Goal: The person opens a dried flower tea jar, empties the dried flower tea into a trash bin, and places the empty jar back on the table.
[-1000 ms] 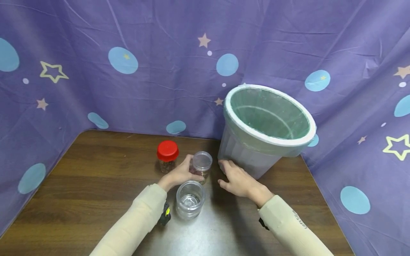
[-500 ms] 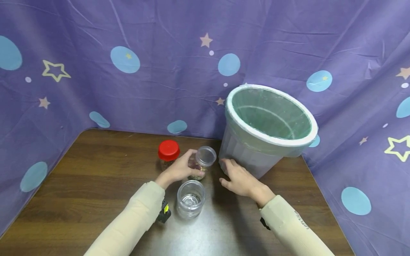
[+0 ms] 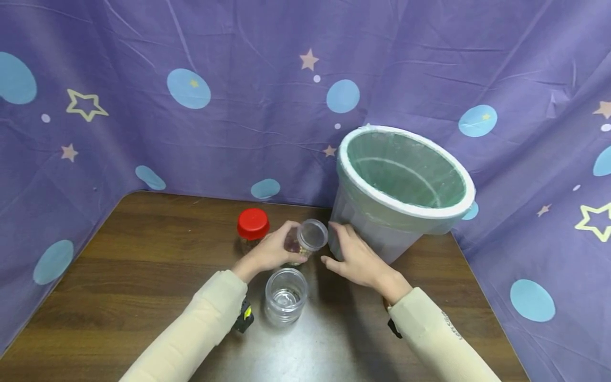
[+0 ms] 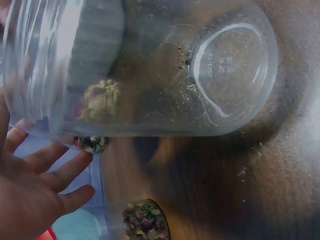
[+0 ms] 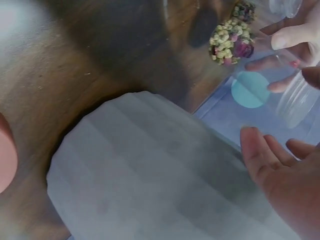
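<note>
My left hand [image 3: 272, 252] grips a clear plastic jar [image 3: 312, 236] round its side. This jar is tilted to the right, and dried yellow and purple flowers [image 5: 232, 42] lie in its lower end. My right hand [image 3: 360, 265] is just right of the jar's top, fingers relaxed and slightly bent, with nothing in its grasp. In front of the left hand stands a second clear jar [image 3: 285, 302], wide and without a lid, with a few crumbs at its bottom. Behind the left wrist is a red-lidded jar [image 3: 253, 224] of dried flowers, partly hidden.
A large grey bin [image 3: 372, 228] with a white rim and a clear liner stands at the back right, close beside my right hand. A purple curtain [image 3: 267, 95] hangs behind the wooden table [image 3: 119, 276]. The right wrist view shows a pinkish round object [image 5: 6, 152] at its left edge.
My left hand has lifted the flower jar slightly and tipped its top to the right. My right hand has moved a little up beside the bin, nearer the jar's top.
</note>
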